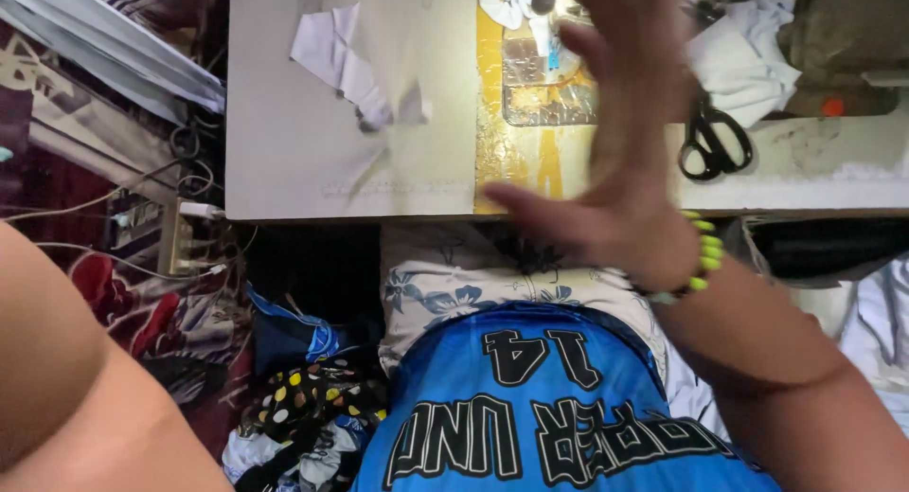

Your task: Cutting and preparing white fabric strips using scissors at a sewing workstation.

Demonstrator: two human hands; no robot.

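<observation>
A bare upper arm (66, 388) is seen nearest the camera at lower left; it is cut off by the frame edge, so the left hand is not shown and its state cannot be told. A blue printed garment (549, 407) lies below the desk (312, 170) edge, partly cut off at the bottom. The right hand (615, 142) is raised over the desk with fingers spread wide and nothing held; it is blurred by motion. A bead bracelet (703, 255) in yellow-green is worn at its wrist. The yellow machine plate (530, 161) is partly hidden behind the hand. A piece of pale cloth (355, 66) lies on the desk, well apart to the left. Black scissors (715, 142) rest just beside the hand's right. White fabric (743, 56) is bunched beyond them.
</observation>
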